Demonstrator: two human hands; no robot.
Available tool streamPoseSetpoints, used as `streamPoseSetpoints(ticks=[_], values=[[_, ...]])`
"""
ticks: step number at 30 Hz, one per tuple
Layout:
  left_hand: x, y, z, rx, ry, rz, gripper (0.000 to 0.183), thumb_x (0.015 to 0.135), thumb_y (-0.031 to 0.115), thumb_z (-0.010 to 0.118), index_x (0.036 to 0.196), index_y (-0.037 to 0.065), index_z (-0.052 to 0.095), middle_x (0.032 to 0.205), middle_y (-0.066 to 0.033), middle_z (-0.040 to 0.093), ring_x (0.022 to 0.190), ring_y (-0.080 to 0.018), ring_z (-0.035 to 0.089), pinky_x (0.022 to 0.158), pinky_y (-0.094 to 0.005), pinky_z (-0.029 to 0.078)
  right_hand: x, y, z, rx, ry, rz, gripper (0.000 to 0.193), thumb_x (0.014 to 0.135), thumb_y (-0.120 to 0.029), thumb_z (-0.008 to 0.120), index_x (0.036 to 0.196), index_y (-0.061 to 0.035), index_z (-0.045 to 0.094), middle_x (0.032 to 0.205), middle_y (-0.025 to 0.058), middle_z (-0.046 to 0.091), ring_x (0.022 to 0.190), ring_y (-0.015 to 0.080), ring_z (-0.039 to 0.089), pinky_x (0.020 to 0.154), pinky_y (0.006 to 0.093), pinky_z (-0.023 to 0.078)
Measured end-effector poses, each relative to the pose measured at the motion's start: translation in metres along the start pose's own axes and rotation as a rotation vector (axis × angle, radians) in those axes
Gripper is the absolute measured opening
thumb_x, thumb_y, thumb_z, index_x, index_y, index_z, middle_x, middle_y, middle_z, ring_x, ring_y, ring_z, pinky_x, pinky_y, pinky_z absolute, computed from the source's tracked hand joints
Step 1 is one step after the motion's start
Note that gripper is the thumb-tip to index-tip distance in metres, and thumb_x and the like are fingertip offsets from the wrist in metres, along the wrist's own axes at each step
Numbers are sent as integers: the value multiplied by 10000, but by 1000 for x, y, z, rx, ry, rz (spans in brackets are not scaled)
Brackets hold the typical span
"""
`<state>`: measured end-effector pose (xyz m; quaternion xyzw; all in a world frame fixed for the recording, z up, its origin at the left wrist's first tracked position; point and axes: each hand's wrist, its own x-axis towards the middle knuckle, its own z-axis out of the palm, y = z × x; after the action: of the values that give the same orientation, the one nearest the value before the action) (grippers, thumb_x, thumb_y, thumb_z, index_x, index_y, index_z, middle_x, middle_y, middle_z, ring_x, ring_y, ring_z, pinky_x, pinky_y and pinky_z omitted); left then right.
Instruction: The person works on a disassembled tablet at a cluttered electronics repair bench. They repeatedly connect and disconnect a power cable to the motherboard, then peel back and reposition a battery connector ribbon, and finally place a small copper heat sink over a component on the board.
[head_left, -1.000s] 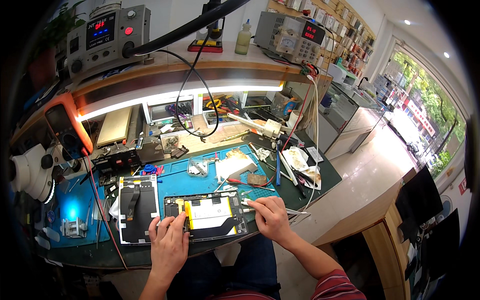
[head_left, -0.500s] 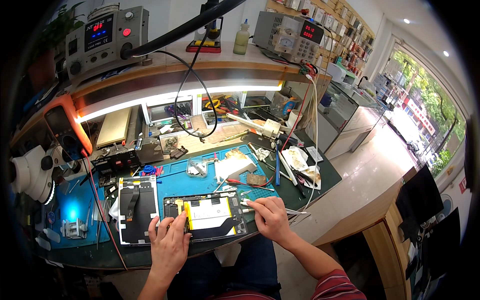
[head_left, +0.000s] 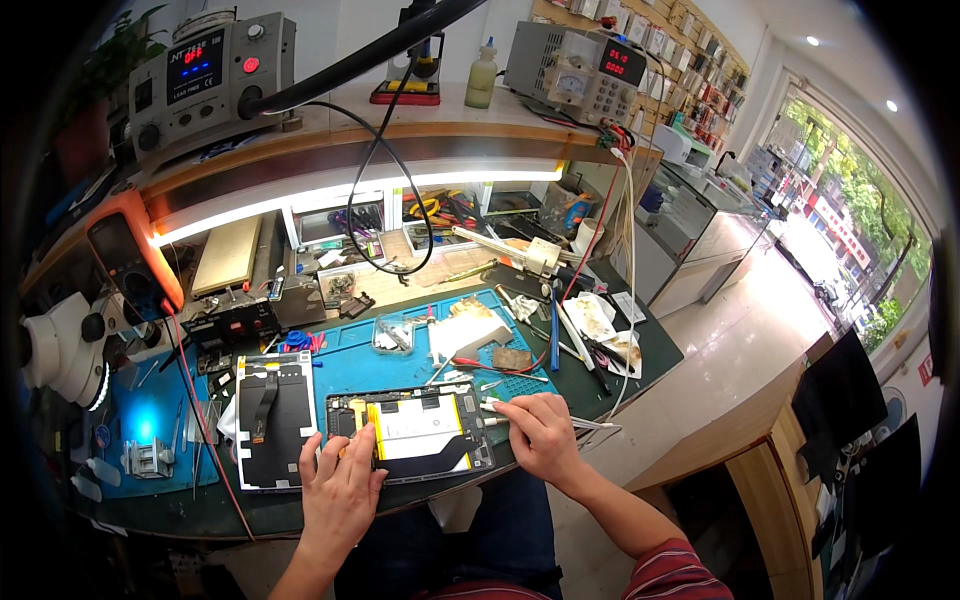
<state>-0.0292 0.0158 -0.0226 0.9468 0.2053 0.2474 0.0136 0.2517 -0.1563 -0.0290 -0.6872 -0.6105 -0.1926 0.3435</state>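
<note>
An opened tablet (head_left: 420,418) lies at the bench's near edge, its white battery and yellow strips exposed. My left hand (head_left: 338,483) rests on its lower left corner, fingers spread and partly covering the frame and an orange flex cable. At the tablet's right edge, my right hand (head_left: 543,432) is closed in a pinch around a white cable plug (head_left: 494,421). The plug points at the tablet's side; whether it is inserted I cannot tell. Left of the tablet lies a detached screen panel (head_left: 276,415), dark back up with a black ribbon across it.
A blue work mat (head_left: 360,350) holds a small clear box (head_left: 393,336), red and black leads and loose tools. Pens and stained wipes (head_left: 597,318) lie right. An orange multimeter (head_left: 133,252), a microscope (head_left: 65,345) and a power supply (head_left: 575,75) stand around the bench.
My left fingers have shifted very slightly on the tablet's corner. The right hand, plug and tablet look unmoved.
</note>
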Motion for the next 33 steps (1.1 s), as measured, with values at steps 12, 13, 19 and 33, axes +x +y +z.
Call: streamPoseSetpoints(ticks=[12, 13, 19, 33], values=[[1, -1, -3, -49, -29, 4, 638, 982, 269, 748, 1536, 24, 547, 1316, -97, 715, 1331, -275, 543, 1254, -528, 284, 0, 0, 0, 4, -4, 1, 407, 838, 33, 715, 1230, -68, 762, 1070, 56, 705, 984, 275, 654, 877, 428, 478], [1, -1, -3, -50, -28, 4, 635, 982, 268, 747, 1533, 22, 550, 1312, -97, 716, 1330, -275, 544, 1254, -529, 283, 0, 0, 0, 4, -3, 1, 407, 838, 33, 716, 1229, -68, 762, 1070, 56, 705, 983, 275, 654, 877, 428, 478], [1, -1, -2, -57, -35, 0, 626, 980, 258, 746, 1524, 14, 557, 1310, -99, 713, 1322, -274, 550, 1255, -532, 281, 0, 0, 0, 5, 2, -5, 409, 837, 37, 715, 1228, -69, 763, 1062, 53, 705, 978, 272, 652, 874, 425, 477], [1, -1, -2, -66, -27, -5, 633, 966, 243, 765, 1520, 13, 562, 1322, -107, 712, 1327, -275, 555, 1258, -535, 281, -1, 1, 0, 0, -11, 3, 406, 839, 28, 715, 1230, -66, 767, 1071, 53, 709, 992, 270, 656, 892, 424, 484]])
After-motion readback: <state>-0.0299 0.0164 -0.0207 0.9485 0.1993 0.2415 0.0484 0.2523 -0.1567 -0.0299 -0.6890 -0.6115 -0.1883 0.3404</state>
